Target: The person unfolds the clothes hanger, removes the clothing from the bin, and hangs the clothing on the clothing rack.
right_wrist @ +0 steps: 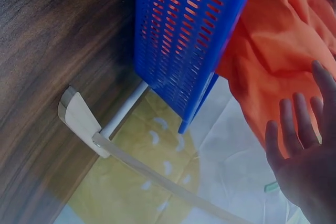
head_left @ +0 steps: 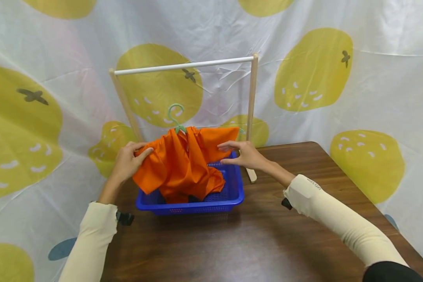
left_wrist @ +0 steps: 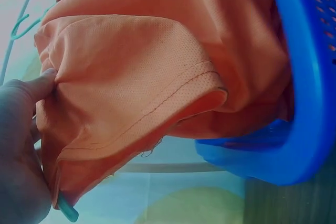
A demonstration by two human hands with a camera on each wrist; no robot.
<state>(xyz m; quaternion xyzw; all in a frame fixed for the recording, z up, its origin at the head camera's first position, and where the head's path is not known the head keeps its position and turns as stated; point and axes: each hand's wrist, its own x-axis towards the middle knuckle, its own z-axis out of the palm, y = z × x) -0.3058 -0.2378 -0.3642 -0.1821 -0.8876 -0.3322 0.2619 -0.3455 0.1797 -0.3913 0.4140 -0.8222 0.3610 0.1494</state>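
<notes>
An orange shirt (head_left: 187, 168) hangs on a green hanger (head_left: 176, 113), whose hook stands up above the collar. My left hand (head_left: 127, 160) pinches the sleeve on the left between thumb and fingers; in the left wrist view a hanger tip (left_wrist: 68, 211) pokes out of that sleeve's hem. Beside the other sleeve is my right hand (head_left: 248, 156), its fingers extended and the thumb apart; whether the fingertips touch the cloth is unclear. Below, the shirt's lower part droops into a blue basket (head_left: 194, 207).
Behind the basket rises a clothes rack with a white bar (head_left: 183, 66) and wooden posts (head_left: 252, 98). One rack foot (head_left: 251, 175) rests right of the basket on the brown wooden table (head_left: 268, 235). A fruit-patterned curtain (head_left: 225, 35) hangs behind.
</notes>
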